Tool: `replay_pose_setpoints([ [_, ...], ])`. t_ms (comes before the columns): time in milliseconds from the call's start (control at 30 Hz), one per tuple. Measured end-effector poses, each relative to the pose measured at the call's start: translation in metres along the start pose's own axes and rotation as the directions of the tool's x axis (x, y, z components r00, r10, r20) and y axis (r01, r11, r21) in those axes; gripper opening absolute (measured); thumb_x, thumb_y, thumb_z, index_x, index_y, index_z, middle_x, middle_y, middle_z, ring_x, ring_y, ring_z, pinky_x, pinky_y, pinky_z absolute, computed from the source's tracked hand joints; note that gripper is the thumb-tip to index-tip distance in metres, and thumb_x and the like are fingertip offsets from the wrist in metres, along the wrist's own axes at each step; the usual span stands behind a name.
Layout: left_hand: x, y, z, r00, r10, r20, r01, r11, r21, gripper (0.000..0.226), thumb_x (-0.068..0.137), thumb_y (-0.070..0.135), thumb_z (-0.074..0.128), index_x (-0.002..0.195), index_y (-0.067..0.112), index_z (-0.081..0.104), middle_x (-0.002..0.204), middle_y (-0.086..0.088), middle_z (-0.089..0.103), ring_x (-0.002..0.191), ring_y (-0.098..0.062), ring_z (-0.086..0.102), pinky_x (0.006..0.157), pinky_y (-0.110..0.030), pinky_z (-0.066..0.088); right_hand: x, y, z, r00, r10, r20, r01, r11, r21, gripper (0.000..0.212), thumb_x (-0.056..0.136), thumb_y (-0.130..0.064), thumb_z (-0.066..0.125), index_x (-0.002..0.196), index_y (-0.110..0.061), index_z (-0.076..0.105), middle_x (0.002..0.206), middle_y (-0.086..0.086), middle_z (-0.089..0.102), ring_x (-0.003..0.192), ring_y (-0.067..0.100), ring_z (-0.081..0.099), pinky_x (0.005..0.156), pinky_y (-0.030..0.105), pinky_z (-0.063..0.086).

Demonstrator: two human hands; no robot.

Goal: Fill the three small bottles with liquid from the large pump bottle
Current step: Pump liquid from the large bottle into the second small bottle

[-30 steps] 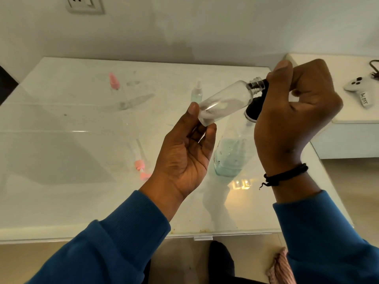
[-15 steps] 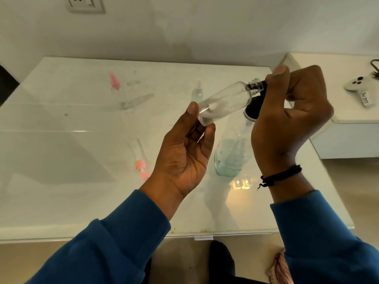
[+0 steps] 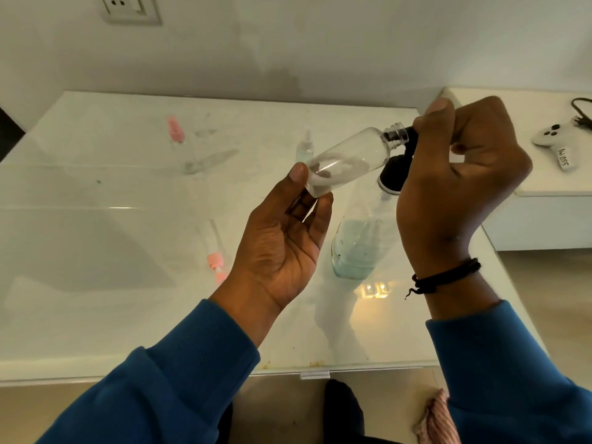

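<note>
My left hand [image 3: 282,238] holds a small clear bottle [image 3: 349,161] by its base, tilted with the open neck up to the right. The neck meets the black pump nozzle [image 3: 407,136] of the large pump bottle [image 3: 358,245], which stands on the table with pale blue liquid in its lower part. My right hand [image 3: 455,184] wraps over the black pump head. A small bottle with a pink cap [image 3: 179,142] stands at the back left. Another small bottle with a clear cap [image 3: 304,149] stands behind the held one.
A pink spray cap with its tube [image 3: 216,257] lies on the white glass table [image 3: 96,235] left of my left hand. On a side table at the right sit a white game controller [image 3: 557,142] and a black cable [image 3: 581,113]. A wall socket [image 3: 128,8] is above.
The small bottle and my right hand have shifted slightly; my right hand stays on the pump head and my left hand keeps its hold on the bottle's base.
</note>
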State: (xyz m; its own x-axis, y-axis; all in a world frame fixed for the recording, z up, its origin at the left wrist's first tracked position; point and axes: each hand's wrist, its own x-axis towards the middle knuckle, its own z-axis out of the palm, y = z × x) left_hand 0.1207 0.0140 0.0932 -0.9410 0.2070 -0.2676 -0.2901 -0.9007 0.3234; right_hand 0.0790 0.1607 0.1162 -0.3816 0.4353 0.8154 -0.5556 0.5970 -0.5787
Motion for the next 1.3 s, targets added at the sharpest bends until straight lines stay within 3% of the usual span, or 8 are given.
replay_pose_setpoints([
  [167,0.0007,0.004,-0.0007,1.0,0.009,0.014,-0.009,1.0,-0.017,0.054,0.064,0.015,0.079,0.115,0.005,0.068,0.112,-0.012,0.071,0.087,-0.018,0.07,0.063,-0.022,0.058,-0.0048,-0.0017,0.0013,0.999,0.01,0.037,-0.01,1.0,0.012,0.038,0.097,-0.003,0.06,0.059,0.001,0.054,0.06,0.017,0.051,0.062,0.016,0.042,0.064,0.013,0.033],
  [367,0.0017,0.0046,-0.0012,0.999,0.005,0.051,-0.004,1.0,-0.022,0.043,0.065,0.011,0.079,0.106,0.004,0.072,0.112,-0.013,0.071,0.092,-0.02,0.07,0.066,-0.023,0.058,-0.0007,-0.0025,0.0009,1.0,-0.004,0.011,0.004,1.0,0.017,0.038,0.096,-0.002,0.06,0.058,0.0,0.052,0.06,0.013,0.048,0.06,0.019,0.042,0.062,0.017,0.033],
  [500,0.0026,0.0056,-0.0048,0.996,-0.01,0.088,0.014,0.999,-0.049,0.043,0.062,0.01,0.084,0.103,0.003,0.075,0.114,-0.014,0.071,0.095,-0.021,0.069,0.068,-0.023,0.059,-0.0062,-0.0014,0.0006,1.0,0.007,0.021,-0.008,1.0,0.026,0.039,0.097,-0.001,0.059,0.059,0.0,0.052,0.059,0.017,0.049,0.063,0.008,0.04,0.064,0.014,0.033],
  [633,0.0028,0.0045,-0.005,0.994,-0.018,0.104,0.021,1.0,-0.02,0.041,0.06,0.01,0.086,0.1,0.004,0.076,0.111,-0.012,0.072,0.094,-0.02,0.07,0.07,-0.023,0.059,-0.0008,-0.0008,0.0011,1.0,0.001,-0.013,-0.001,1.0,0.028,0.037,0.095,-0.001,0.06,0.059,0.003,0.054,0.059,0.017,0.051,0.06,0.02,0.044,0.061,0.017,0.034],
  [767,0.0044,0.0056,-0.0079,0.993,-0.027,0.112,0.033,0.998,-0.055,0.051,0.058,0.009,0.089,0.107,0.003,0.073,0.116,-0.013,0.07,0.099,-0.021,0.068,0.071,-0.024,0.059,-0.0051,-0.0032,0.0017,1.0,0.004,0.011,-0.004,0.999,0.041,0.037,0.096,-0.001,0.06,0.06,0.0,0.053,0.06,0.014,0.048,0.063,0.004,0.038,0.064,0.012,0.033],
  [933,0.0037,0.0043,-0.006,0.994,-0.027,0.109,0.032,0.998,-0.046,0.045,0.061,0.009,0.084,0.104,0.003,0.074,0.112,-0.014,0.071,0.096,-0.022,0.069,0.068,-0.024,0.059,0.0004,-0.0014,-0.0002,1.0,-0.016,-0.004,0.016,0.999,0.033,0.038,0.095,-0.001,0.06,0.058,0.001,0.053,0.059,0.016,0.051,0.06,0.015,0.041,0.062,0.016,0.033],
  [1100,0.0035,0.0045,-0.0077,0.993,-0.034,0.112,0.043,0.997,-0.071,0.05,0.058,0.007,0.087,0.107,0.001,0.073,0.114,-0.015,0.071,0.096,-0.023,0.069,0.067,-0.025,0.06,-0.0063,-0.0031,0.0019,1.0,-0.012,0.003,0.011,0.999,0.039,0.038,0.096,0.001,0.059,0.059,0.0,0.051,0.059,0.016,0.048,0.063,-0.001,0.037,0.065,0.009,0.031],
  [1300,0.0041,0.0027,-0.0062,0.994,-0.025,0.108,0.03,0.998,-0.047,0.052,0.061,0.009,0.084,0.11,0.001,0.071,0.115,-0.016,0.07,0.102,-0.024,0.067,0.068,-0.023,0.059,0.0017,-0.0013,0.0023,1.0,-0.011,-0.009,0.011,1.0,0.016,0.038,0.095,-0.003,0.06,0.059,0.001,0.053,0.059,0.017,0.051,0.059,0.017,0.042,0.06,0.017,0.032],
])
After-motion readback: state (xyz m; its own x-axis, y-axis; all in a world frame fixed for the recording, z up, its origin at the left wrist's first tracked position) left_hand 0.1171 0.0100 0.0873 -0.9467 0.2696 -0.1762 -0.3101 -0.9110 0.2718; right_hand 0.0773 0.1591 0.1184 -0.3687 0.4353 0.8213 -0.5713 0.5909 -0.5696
